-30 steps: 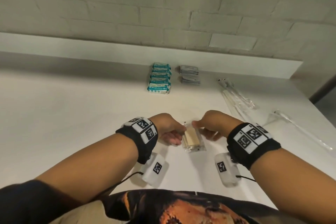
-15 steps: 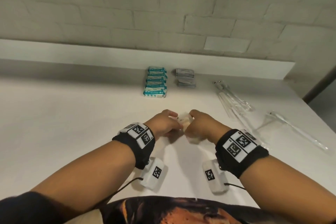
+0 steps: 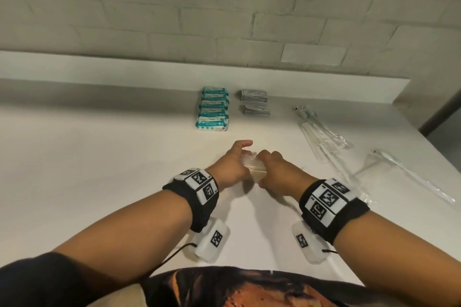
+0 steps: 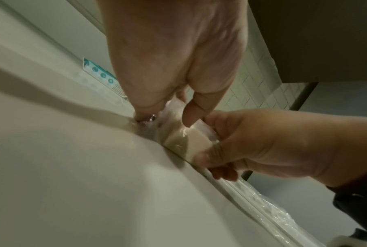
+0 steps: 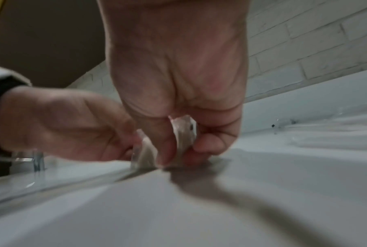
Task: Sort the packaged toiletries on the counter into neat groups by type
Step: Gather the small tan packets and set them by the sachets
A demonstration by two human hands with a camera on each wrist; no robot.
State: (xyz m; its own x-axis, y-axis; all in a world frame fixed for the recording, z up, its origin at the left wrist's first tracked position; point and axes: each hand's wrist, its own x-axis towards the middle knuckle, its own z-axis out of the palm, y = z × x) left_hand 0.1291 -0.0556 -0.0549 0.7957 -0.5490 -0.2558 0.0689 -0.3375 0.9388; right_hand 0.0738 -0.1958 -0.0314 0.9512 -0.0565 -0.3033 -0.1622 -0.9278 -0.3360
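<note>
Beige soap bars in clear wrap (image 3: 252, 166) stand on edge on the white counter (image 3: 99, 157), pressed together between both hands. My left hand (image 3: 243, 157) pinches their left side and far end, its forefinger stretched forward. My right hand (image 3: 262, 168) grips the right side with curled fingers. The left wrist view shows the soap bars (image 4: 183, 141) between my left hand (image 4: 167, 108) and right hand (image 4: 212, 150). In the right wrist view my right hand (image 5: 178, 150) pinches the clear wrap (image 5: 183, 132). How many bars there are is hidden.
Teal wipe packs (image 3: 213, 109) lie in a row at the back, with grey sachets (image 3: 255, 103) in two piles beside them. Long clear-wrapped toothbrushes (image 3: 321, 132) lie at the right, one more (image 3: 411, 178) nearer the right edge. A ledge (image 3: 149, 70) and brick wall lie behind.
Both hands closed in on the flat-lying soap packets, gathered them up on edge, and slid them away from my body toward the back of the counter.
</note>
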